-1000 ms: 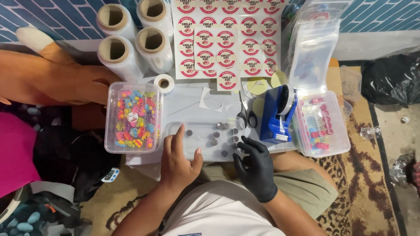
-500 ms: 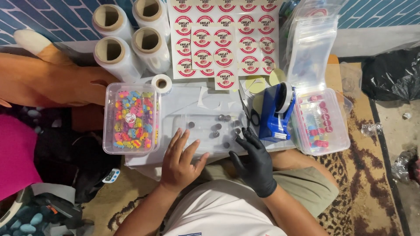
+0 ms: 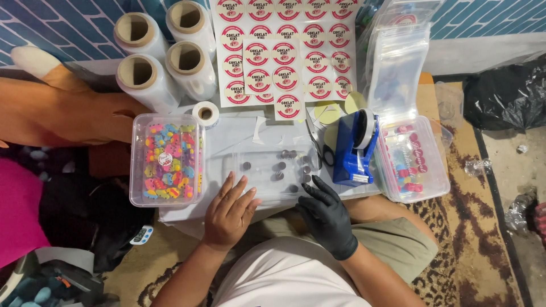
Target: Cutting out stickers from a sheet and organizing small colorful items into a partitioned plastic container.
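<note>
My bare left hand [image 3: 229, 213] rests flat, fingers apart, on the near left edge of a clear plastic tray [image 3: 259, 182]. Several small dark round pieces [image 3: 278, 167] lie scattered in that tray. My right hand [image 3: 325, 213], in a black glove, sits at the tray's near right corner with fingers spread, fingertips close to the dark pieces. Neither hand holds anything. A clear box of colourful candies [image 3: 167, 159] stands just left of the tray.
A blue tape dispenser [image 3: 355, 145] and scissors [image 3: 318, 149] lie right of the tray, beside a lidded candy box [image 3: 410, 166]. Sheets of round stickers [image 3: 284, 51], clear zip bags [image 3: 395, 68], film rolls [image 3: 165, 54] and a small tape roll [image 3: 205, 113] sit behind.
Both hands have slid slightly toward me along the tray's near edge. My left fingers have spread flatter. The pieces in the tray look unchanged.
</note>
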